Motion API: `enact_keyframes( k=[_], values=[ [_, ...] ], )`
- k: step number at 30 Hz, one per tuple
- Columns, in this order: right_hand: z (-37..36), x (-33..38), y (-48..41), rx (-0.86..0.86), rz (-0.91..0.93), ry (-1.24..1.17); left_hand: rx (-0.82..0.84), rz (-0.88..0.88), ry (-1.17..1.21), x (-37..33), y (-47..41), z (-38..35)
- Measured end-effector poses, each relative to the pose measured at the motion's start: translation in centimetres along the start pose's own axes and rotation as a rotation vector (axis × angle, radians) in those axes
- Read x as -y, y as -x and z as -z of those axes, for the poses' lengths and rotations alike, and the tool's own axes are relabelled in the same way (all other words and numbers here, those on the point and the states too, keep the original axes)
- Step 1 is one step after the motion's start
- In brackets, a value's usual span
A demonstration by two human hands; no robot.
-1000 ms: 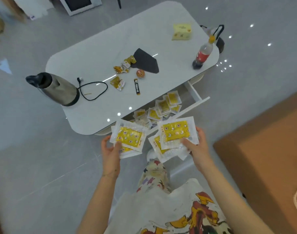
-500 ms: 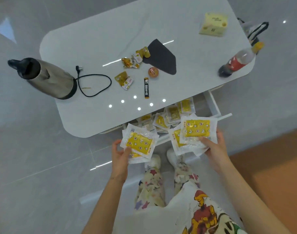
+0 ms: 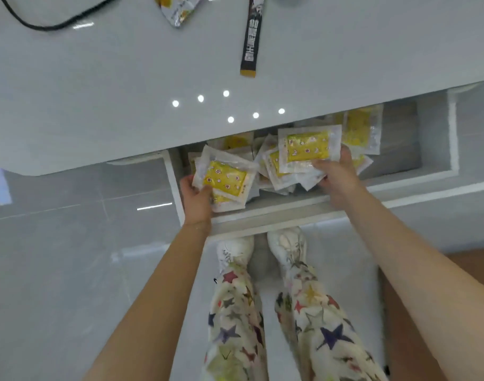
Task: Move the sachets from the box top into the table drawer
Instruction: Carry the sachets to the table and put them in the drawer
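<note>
Open drawer (image 3: 452, 133) under white table (image 3: 97, 92), pulled out toward the person. Inside: loose sachets (image 3: 359, 130), yellow with clear edges, piled across the middle and back. Left hand (image 3: 196, 198) grips left stack (image 3: 225, 180) of sachets, thumb on top, over the drawer's left end. Right hand (image 3: 337, 177) grips right stack (image 3: 306, 145), fanned, over the drawer's middle; cannot tell if it touches the loose ones. On the table top: black stick packet (image 3: 251, 37), silver-yellow packet (image 3: 180, 9), black cable (image 3: 42, 23). 2 white shoes (image 3: 235, 251) on the floor below the drawer front.
</note>
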State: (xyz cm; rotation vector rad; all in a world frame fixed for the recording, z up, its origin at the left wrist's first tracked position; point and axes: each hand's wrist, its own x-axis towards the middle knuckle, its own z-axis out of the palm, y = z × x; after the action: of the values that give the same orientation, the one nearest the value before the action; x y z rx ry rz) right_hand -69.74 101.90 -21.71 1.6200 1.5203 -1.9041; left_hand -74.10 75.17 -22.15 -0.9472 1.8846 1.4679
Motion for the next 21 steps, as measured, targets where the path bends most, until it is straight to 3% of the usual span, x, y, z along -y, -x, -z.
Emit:
enact_keyframes(
  k=[3,6,10,16,21],
  values=[
    [-0.9,-0.9,-1.2,-0.03,-0.014,0.069,-0.053,-0.038,-0.069,0.5,-0.6,-0.4],
    [-1.4,-0.7,-0.7,-0.08,0.036,0.249,0.004,-0.013,-0.141,0.3,0.7,0.2],
    [-0.1,1.8,3.1,-0.106,0.257,0.704,0.05,-0.14,-0.263,-2.5,4.9,1.8],
    [2.1,9.8,12.4,-0.028,0.544,0.857,0.013,-0.34,-0.528,-8.4,12.4,6.4],
    [1.9,17.7,22.2,0.032,0.77,1.007,-0.126,-0.355,-0.669,-13.7,19.9,12.4]
  ],
)
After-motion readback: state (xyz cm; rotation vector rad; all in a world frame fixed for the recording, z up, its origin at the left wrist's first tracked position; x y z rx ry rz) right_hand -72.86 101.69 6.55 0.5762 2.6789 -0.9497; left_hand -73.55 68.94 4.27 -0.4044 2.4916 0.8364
